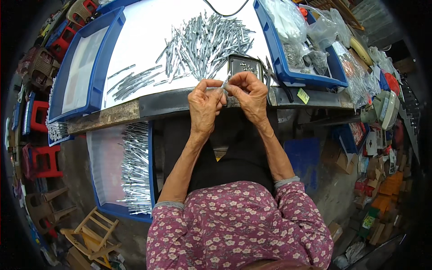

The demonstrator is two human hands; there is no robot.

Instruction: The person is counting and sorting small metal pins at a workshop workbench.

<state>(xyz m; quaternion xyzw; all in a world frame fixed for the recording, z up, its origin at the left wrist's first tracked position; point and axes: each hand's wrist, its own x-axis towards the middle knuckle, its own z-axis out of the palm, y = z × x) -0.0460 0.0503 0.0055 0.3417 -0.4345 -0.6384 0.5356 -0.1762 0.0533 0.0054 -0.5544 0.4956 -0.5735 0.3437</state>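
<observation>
Both of my hands meet just above the table's front edge. My left hand is closed around a slim silvery metal rod, its upper end poking out between the fingertips. My right hand pinches at the same rod with thumb and forefinger; whether it also holds a small part is hidden. Beyond them spreads a big pile of slim metal rods. A smaller row of rods lies to the left. Close behind my right hand sits a dark tray with tiny parts, and beside it pliers.
A blue tray stands on the table's left end, and a blue bin with plastic bags on its right. Below the table at left is another blue tray of rods. A black cable crosses the far edge.
</observation>
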